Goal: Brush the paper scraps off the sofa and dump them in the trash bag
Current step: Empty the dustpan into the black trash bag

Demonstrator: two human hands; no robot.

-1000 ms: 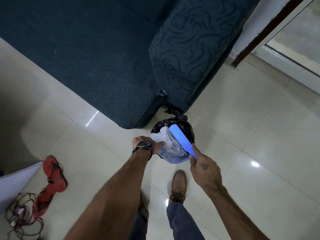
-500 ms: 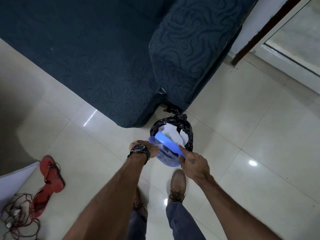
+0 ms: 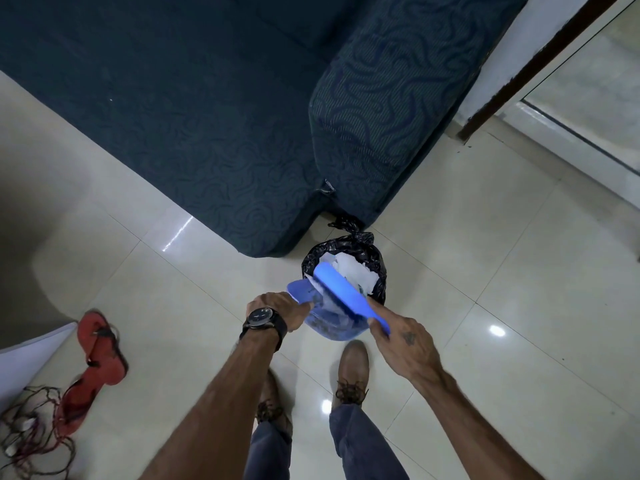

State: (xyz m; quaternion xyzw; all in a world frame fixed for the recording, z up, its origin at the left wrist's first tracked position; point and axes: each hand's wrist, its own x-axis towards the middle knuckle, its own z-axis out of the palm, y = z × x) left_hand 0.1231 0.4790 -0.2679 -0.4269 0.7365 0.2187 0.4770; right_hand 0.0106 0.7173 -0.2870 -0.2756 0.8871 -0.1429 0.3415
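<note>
Over the trash bag (image 3: 375, 252) | left hand (image 3: 277, 311) grips dustpan (image 3: 301, 294) | right hand (image 3: 403, 337) grips brush (image 3: 341, 289) | paper scraps (image 3: 356, 275) apparently inside

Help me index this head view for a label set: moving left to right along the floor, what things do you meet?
Tangled cords → red sandal → left hand → blue dustpan → right hand

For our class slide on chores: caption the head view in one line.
Left hand tips dustpan while right hand brushes paper scraps into trash bag.
</note>
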